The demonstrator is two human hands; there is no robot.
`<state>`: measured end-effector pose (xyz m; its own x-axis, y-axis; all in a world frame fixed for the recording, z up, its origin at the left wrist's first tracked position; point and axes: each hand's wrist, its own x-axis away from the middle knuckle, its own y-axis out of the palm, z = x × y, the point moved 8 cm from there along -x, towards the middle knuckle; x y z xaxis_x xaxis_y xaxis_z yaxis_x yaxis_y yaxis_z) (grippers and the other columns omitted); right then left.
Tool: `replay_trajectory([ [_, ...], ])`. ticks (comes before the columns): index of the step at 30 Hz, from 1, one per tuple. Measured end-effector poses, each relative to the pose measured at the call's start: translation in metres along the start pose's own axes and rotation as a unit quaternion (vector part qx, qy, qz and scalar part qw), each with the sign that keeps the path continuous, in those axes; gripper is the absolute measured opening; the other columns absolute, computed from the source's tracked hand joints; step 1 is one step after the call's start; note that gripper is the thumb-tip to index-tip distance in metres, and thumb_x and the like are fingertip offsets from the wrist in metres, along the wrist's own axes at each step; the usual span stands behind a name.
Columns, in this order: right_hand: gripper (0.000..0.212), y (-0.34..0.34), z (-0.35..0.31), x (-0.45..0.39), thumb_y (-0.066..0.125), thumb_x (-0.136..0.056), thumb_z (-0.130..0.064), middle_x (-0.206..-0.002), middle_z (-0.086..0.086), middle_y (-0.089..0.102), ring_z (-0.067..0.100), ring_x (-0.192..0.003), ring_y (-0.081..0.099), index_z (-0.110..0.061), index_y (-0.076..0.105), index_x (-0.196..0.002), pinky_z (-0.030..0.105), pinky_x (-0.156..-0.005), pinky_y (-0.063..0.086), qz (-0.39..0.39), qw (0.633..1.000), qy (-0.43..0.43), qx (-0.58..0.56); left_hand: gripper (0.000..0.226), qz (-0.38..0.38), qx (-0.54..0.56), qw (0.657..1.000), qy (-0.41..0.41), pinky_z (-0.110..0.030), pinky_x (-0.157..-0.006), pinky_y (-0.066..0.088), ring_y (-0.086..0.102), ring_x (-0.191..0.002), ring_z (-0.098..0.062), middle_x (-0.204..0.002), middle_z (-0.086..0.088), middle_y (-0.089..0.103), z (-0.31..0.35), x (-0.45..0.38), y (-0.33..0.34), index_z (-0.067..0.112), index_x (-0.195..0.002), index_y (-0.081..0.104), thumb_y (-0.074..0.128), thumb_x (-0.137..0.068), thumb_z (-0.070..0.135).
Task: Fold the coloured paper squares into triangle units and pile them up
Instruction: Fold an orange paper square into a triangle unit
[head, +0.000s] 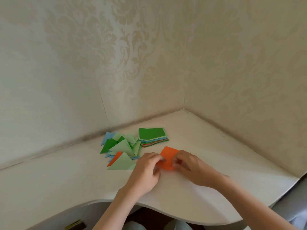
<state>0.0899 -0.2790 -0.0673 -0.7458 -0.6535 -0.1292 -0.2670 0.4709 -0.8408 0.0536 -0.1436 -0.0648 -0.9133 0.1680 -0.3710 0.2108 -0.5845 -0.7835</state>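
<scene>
An orange paper square (167, 157) lies on the white bench (191, 193), pinched at its left edge by the left hand (146, 170) and at its right by the right hand (191, 165), with folded triangles (120, 151) piled left and a stack of squares (152, 136) behind.

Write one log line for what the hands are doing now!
step: folding | both hands pinch orange paper | triangle pile left | square stack behind

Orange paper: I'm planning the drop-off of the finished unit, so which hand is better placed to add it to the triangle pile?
Left hand: it likely reaches easier, since the triangle pile lies on its side of the orange paper.
</scene>
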Motion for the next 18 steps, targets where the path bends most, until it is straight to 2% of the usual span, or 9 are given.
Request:
replay_trajectory([
  [3,0.003,-0.008,0.004,0.003,0.058,-0.093,-0.028,-0.092,-0.013,0.057,0.000,-0.082,0.052,-0.025,0.057,-0.090,0.015,-0.074,0.039,-0.011,1.000,-0.015,-0.020,0.031,0.012,-0.041,0.998,0.035,-0.023,-0.083,0.043,0.053,-0.094,-0.010,-0.097,0.012,0.064,0.007,-0.001,-0.001,0.021,-0.095,0.069,0.064,-0.075,-0.001],
  [6,0.007,-0.014,0.007,0.007,0.065,-0.087,-0.028,-0.091,-0.016,0.061,0.000,-0.086,0.056,-0.025,0.060,-0.091,0.017,-0.079,0.043,0.028,0.999,-0.022,-0.025,0.017,0.017,-0.046,0.998,0.042,-0.024,-0.077,0.043,0.054,-0.087,-0.010,-0.091,0.013,0.064,0.014,0.001,0.001,0.022,-0.089,0.070,0.066,-0.081,0.007],
  [9,0.006,-0.014,0.009,0.014,0.064,-0.087,-0.028,-0.096,-0.016,0.062,-0.001,-0.088,0.057,-0.022,0.065,-0.089,0.017,-0.082,0.045,0.058,0.997,-0.038,-0.023,0.003,0.024,-0.033,0.999,0.031,-0.026,-0.074,0.044,0.053,-0.085,-0.011,-0.088,0.011,0.062,0.015,0.003,0.003,0.019,-0.085,0.070,0.067,-0.083,0.018],
  [15,0.032,-0.004,0.013,0.021,0.062,-0.078,-0.053,-0.111,-0.015,0.055,-0.002,-0.097,0.055,-0.024,0.068,-0.088,0.014,-0.088,0.042,0.074,0.997,-0.015,0.014,0.017,0.053,-0.020,0.998,-0.038,-0.013,-0.071,0.032,0.048,-0.082,-0.010,-0.083,0.009,0.056,-0.002,0.001,0.006,0.015,-0.081,0.068,0.073,-0.080,0.031],
  [18,0.040,-0.002,0.016,0.016,0.057,-0.076,-0.060,-0.105,-0.012,0.057,0.005,-0.093,0.056,-0.021,0.068,-0.081,0.024,-0.085,0.046,0.126,0.992,0.013,0.025,0.023,0.073,-0.032,0.995,-0.063,-0.016,-0.073,0.036,0.047,-0.086,-0.012,-0.085,0.008,0.055,-0.006,0.001,0.008,0.013,-0.085,0.069,0.073,-0.080,0.036],
])
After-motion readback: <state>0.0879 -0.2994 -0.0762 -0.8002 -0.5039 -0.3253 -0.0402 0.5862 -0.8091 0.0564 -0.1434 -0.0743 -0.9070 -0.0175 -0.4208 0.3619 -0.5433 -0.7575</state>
